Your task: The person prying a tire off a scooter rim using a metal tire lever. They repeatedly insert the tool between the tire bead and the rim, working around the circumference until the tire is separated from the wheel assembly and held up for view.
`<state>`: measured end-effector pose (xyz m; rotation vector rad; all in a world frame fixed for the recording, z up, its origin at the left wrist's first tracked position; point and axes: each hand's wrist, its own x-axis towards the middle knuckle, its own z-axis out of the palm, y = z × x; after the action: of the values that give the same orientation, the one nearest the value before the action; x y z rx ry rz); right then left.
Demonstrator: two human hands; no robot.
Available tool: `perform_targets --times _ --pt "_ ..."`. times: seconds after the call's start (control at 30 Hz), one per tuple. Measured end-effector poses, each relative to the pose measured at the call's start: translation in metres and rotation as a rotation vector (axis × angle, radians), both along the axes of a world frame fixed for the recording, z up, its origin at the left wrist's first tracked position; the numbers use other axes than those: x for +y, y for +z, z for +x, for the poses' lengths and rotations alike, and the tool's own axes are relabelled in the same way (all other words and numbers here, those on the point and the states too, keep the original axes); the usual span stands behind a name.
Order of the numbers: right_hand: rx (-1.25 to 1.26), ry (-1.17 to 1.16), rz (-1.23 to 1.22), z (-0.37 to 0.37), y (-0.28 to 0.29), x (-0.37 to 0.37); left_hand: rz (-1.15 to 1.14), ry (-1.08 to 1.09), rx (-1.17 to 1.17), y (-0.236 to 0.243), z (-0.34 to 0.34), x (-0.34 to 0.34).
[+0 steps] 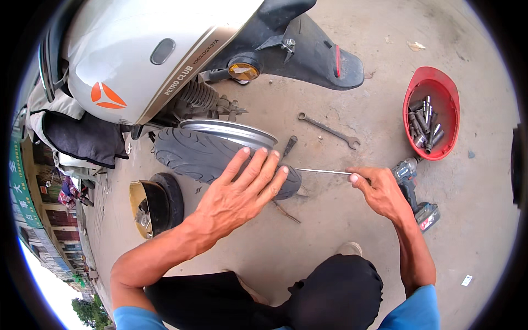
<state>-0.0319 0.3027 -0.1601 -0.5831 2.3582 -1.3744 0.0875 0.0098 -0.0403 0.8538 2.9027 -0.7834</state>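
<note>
A black tyre (190, 151) on a silver wheel rim (236, 131) lies tilted in front of me, beside the scooter's rear end. Flat on the tyre's near side rests my left hand (236, 190), its fingers stretched out. My right hand (379, 190) is closed round one end of a thin metal rod (322, 171), which may be a tyre lever or a screwdriver shaft. The rod's other end reaches the tyre's right edge, where I cannot tell if it goes under the bead. A short dark-handled tool (290, 146) is just beyond the tyre.
A white scooter (126, 55) with a dark rear mudguard (308, 60) stands at the upper left. On the concrete are a combination wrench (329, 131), a cordless impact driver (410, 184), and a red helmet (448, 91) with several sockets (423, 122). A dark, yellow-lined container (159, 206) sits left.
</note>
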Motion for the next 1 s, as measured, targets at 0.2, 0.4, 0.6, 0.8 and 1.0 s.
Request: perform_targets --times 0.2,0.4,0.6,0.8,1.0 --pt "-0.264 0.519 0.380 -0.021 0.059 -0.052 0.115 0.078 -0.001 0.035 -0.008 -0.028" --pt "-1.011 0.064 -0.039 0.070 0.145 -0.087 0.464 0.002 0.018 0.047 0.013 -0.097" --pt "-0.720 -0.095 0.131 0.145 0.160 -0.133 0.642 -0.117 0.099 0.038 0.026 -0.141" --pt "-0.691 -0.296 -0.128 0.229 0.115 -0.184 0.711 -0.195 0.224 0.009 0.045 -0.174" --pt "-0.690 -0.375 -0.313 0.249 0.111 -0.205 0.816 -0.188 0.244 0.002 0.048 -0.187"
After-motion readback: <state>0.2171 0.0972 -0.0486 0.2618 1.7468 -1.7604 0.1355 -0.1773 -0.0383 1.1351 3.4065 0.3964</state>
